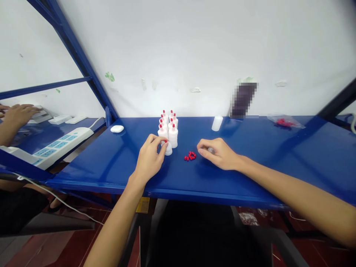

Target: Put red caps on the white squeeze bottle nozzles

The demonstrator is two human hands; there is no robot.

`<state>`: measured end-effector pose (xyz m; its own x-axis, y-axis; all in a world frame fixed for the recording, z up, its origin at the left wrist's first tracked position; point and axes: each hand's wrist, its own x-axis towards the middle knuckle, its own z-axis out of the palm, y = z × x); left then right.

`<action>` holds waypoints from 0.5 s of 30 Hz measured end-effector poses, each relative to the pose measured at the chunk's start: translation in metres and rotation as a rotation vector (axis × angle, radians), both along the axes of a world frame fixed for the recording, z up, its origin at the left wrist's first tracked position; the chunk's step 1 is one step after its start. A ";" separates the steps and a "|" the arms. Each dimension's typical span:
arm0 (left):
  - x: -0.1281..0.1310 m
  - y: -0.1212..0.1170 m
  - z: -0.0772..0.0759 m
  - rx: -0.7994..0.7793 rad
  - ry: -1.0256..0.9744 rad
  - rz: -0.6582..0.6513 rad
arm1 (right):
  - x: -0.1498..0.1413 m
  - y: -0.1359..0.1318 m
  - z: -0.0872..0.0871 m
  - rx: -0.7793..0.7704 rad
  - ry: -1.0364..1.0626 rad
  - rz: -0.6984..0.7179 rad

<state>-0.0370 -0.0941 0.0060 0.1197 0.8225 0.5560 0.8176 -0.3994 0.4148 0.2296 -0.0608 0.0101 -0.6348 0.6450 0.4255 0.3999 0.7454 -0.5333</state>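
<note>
My left hand (148, 157) is closed, thumb and fingers pinched around a small red cap (166, 141) at the tip of a white squeeze bottle (168, 149). Behind that bottle, several white bottles with red tips (172, 136) stand upright in two rows. A little pile of loose red caps (190, 156) lies on the blue table between my hands. Just right of the pile, my right hand (218, 154) is curled closed; a pale, translucent bit (211, 150) shows inside it, mostly hidden by the fingers.
A white bottle without a red tip (217, 123) stands toward the back. A plastic bag with red pieces (286, 121) lies at the right, and a white oval case (117, 128) at the left. Beyond the blue frame are a power strip (63, 144) and another person's hand (20, 116).
</note>
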 end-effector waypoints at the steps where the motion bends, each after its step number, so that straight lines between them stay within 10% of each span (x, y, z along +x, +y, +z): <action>1: -0.001 0.000 0.000 -0.020 0.026 0.017 | 0.000 0.000 0.000 -0.001 -0.015 -0.010; 15: 0.003 -0.004 0.005 -0.041 -0.041 0.132 | -0.003 -0.004 0.013 0.046 -0.445 -0.053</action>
